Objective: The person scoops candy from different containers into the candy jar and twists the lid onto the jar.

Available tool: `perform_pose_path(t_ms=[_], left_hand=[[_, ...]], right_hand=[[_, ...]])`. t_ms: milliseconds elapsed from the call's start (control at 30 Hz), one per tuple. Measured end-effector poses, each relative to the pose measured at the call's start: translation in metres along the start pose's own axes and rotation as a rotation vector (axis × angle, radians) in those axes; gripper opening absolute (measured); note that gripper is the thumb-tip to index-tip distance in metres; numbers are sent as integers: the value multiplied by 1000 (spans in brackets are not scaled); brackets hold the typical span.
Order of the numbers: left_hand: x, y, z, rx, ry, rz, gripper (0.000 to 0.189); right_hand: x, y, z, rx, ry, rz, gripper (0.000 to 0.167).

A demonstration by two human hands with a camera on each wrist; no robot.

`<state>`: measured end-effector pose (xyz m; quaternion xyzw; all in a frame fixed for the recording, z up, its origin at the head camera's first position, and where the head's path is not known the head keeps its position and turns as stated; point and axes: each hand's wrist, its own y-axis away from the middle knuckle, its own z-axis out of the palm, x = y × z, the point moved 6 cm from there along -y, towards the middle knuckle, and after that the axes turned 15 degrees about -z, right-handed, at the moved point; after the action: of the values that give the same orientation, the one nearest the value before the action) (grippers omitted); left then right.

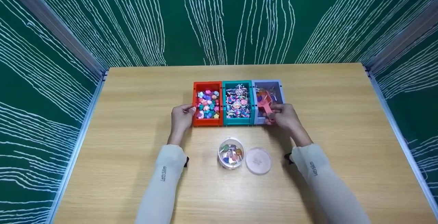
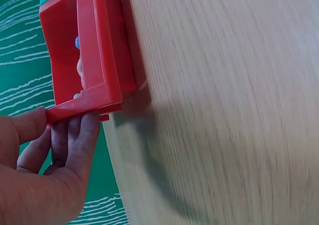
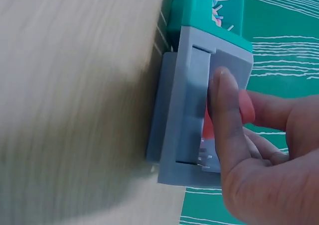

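Note:
Three joined bins stand in a row. My left hand (image 1: 181, 119) pinches the side rim of the red bin (image 1: 208, 122), thumb at the rim and fingers against its outer wall. Small colourful flower- and star-shaped pieces (image 1: 207, 107) fill that bin. In the middle, the teal bin (image 1: 238, 122) contains striped lollipop-like pieces (image 1: 236, 106). My right hand (image 1: 286, 117) holds the handle of a coral-pink scoop (image 1: 265, 107) in the lavender-grey bin (image 1: 282, 95); in the right wrist view its fingers (image 3: 229, 120) partly hide the scoop. Small translucent stick pieces lie around the scoop's head.
A clear round jar (image 1: 219, 160) holding several small lollipop-like pieces stands on the wooden table (image 1: 130, 114), in front of the bins. Its pale round lid (image 1: 258, 161) lies to the right of it. Green walls with white lines (image 1: 229, 22) rise behind and beside the table.

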<state>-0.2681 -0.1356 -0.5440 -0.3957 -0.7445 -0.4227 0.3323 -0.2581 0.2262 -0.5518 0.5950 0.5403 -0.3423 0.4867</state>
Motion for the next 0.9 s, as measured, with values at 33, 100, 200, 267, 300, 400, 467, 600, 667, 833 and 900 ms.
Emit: perform_pose_path(t_ms=[33, 100, 200, 267, 300, 400, 467, 600, 667, 833, 900], left_hand=[[0, 0, 0, 3, 1, 3, 24], [0, 0, 0, 4, 0, 3, 24], [-1, 0, 1, -8, 2, -15, 25], [-2, 0, 1, -17, 1, -26, 26], [-2, 0, 1, -20, 2, -29, 26], [-2, -1, 1, -10, 2, -22, 25], [-1, -1, 1, 1, 0, -13, 25], [-2, 0, 1, 10, -3, -15, 24], [-2, 0, 2, 3, -2, -30, 25], [-2, -1, 1, -3, -4, -42, 26], [-2, -1, 1, -2, -2, -38, 26]], right_hand=[[-1, 0, 0, -10, 0, 5, 46], [-1, -1, 0, -22, 12, 10, 47], [-2, 1, -2, -20, 83, 4, 49], [-3, 2, -4, 0, 154, -6, 48], [-4, 3, -5, 10, 188, -18, 47], [-6, 1, -6, 23, 219, -57, 46], [-6, -1, -5, 21, 185, -76, 47], [-1, -2, -6, 3, 82, -36, 51], [2, 0, -8, 2, 54, 1, 52], [4, 5, -11, -9, -15, 31, 53], [5, 7, -12, -12, -40, 38, 53]])
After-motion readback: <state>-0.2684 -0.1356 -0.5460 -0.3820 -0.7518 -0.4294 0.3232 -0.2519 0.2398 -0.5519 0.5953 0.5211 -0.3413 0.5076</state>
